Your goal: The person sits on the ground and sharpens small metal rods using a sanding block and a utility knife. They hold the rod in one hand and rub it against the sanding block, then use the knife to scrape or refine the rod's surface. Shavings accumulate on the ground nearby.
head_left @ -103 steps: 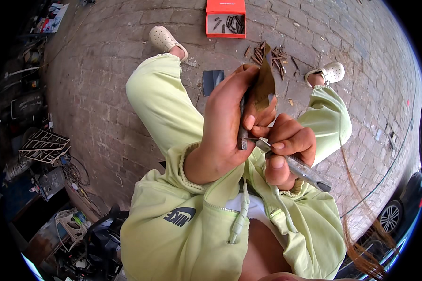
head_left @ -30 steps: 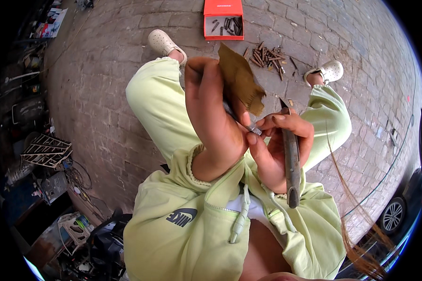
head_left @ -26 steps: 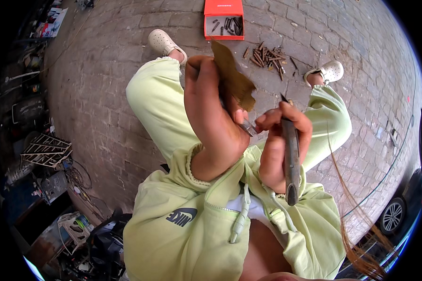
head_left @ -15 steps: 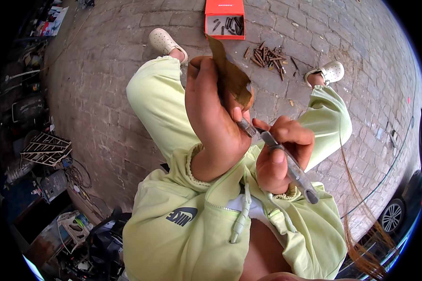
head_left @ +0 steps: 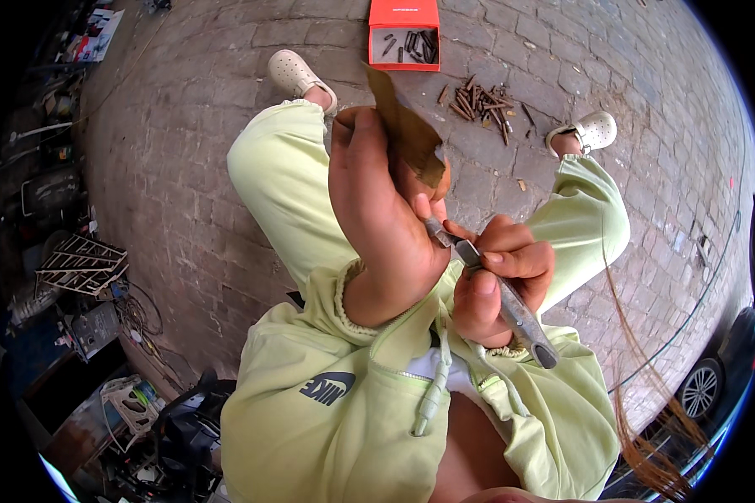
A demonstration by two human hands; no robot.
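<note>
My left hand [head_left: 377,197] is closed around a torn brown sheet that looks like sandpaper [head_left: 411,138]; its ragged end sticks up above the fingers. At the same hand's lower fingertips, a short grey metal piece [head_left: 438,233] pokes out, partly hidden. Just to the right, my right hand [head_left: 516,264] grips a long grey metal tool handle [head_left: 527,325] slanting down toward my chest. Its upper end is close against the short metal piece; I cannot tell whether the two are joined.
An open red box [head_left: 404,46] with several dark metal bits stands ahead on the brick paving. Nearer and to its right lies a heap of rusty bits [head_left: 482,105]. Clutter with a metal rack [head_left: 82,264] lines the left side; a dark car [head_left: 721,369] is at the lower right.
My right hand has shifted slightly left and down, and the handle's lower end has swung left. My left hand and the brown sheet have moved only slightly.
</note>
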